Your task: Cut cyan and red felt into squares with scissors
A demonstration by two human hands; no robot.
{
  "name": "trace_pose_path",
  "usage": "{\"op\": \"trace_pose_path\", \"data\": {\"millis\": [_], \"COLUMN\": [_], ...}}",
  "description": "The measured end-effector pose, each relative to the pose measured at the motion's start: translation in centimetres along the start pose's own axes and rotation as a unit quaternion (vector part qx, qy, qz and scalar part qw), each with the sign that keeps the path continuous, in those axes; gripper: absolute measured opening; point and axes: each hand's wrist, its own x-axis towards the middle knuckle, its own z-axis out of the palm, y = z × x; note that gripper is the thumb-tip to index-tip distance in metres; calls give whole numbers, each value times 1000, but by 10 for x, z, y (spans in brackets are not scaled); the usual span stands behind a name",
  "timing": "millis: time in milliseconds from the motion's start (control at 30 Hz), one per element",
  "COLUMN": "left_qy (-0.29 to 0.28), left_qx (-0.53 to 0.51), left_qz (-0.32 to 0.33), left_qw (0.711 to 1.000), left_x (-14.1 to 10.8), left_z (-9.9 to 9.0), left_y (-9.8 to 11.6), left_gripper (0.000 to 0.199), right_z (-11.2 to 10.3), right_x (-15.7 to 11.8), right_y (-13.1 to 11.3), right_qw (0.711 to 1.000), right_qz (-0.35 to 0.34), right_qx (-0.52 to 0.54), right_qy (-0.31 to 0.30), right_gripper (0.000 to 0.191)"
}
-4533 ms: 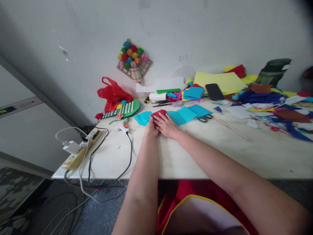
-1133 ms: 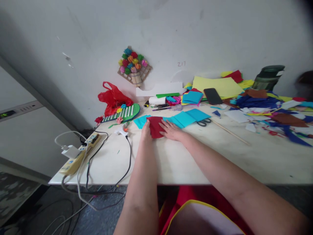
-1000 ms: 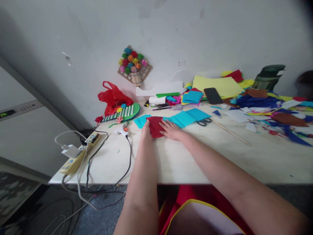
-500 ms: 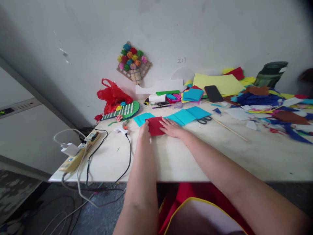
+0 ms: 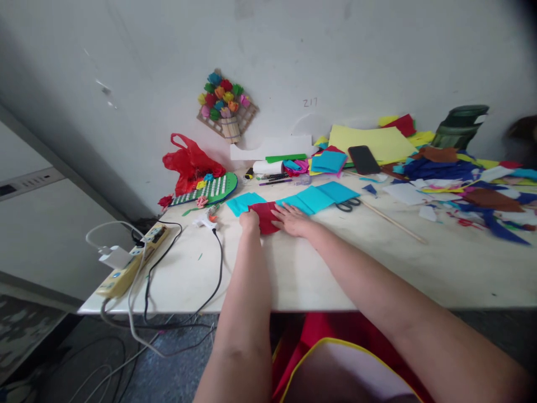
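A piece of red paper [image 5: 267, 217] lies on the white table between my hands. My left hand [image 5: 250, 220] grips its left edge with the fingers closed. My right hand [image 5: 292, 220] rests on its right side, fingers spread and pressing down. Blue paper [image 5: 244, 204] shows behind my left hand, and a longer folded blue strip [image 5: 315, 198] extends behind my right hand. Black-handled scissors [image 5: 348, 205] lie at the strip's right end.
A glue gun [image 5: 207, 220] and its cable are to the left, near a power strip [image 5: 126, 274]. A wooden stick [image 5: 394, 221], a phone [image 5: 364, 160] and a heap of paper scraps [image 5: 444, 168] lie to the right. A red bag [image 5: 188, 162] stands against the wall.
The view has shifted slightly. My left hand has closed more over the red paper's left edge, and the paper looks slightly bent. My right hand stays on the right side.
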Motion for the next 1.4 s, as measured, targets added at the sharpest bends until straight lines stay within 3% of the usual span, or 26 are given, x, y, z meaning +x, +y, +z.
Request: {"op": "trace_pose_path", "data": {"millis": [133,400,533,700,833,1033,1100,1267,1400], "left_qy": [70,98,98,110,119,106,97,51,6], "left_qx": [52,141,150,164,243,241,338,611,654], "left_qz": [49,138,135,103,99,123,145,161,180], "left_qw": [995,976,974,975,958,957,925,774,735], "left_x": [-8,-23,-25,-32,-35,-31,-32,-37,-35], "left_z": [2,6,7,11,15,18,19,19,16], "left_y": [2,-1,0,1,0,-3,-2,4,6], "left_gripper": [6,19,22,11,7,23,34,71,63], "right_z": [-3,0,1,1,2,3,3,2,3], "right_x": [-2,1,1,0,0,1,0,-1,-1], "right_y": [-2,0,-1,-1,0,1,0,-1,0], "right_qw": [1000,1000,1000,1000,1000,1000,1000,1000,1000], "right_qz": [-1,-4,-5,-11,-16,-20,-20,-24,-31], "right_qx": [2,-3,-9,-7,1,4,3,0,1], "right_qy": [-4,-5,-4,-5,-4,-4,0,0,1], "right_gripper": [67,67,66,67,70,71,70,70,71]}}
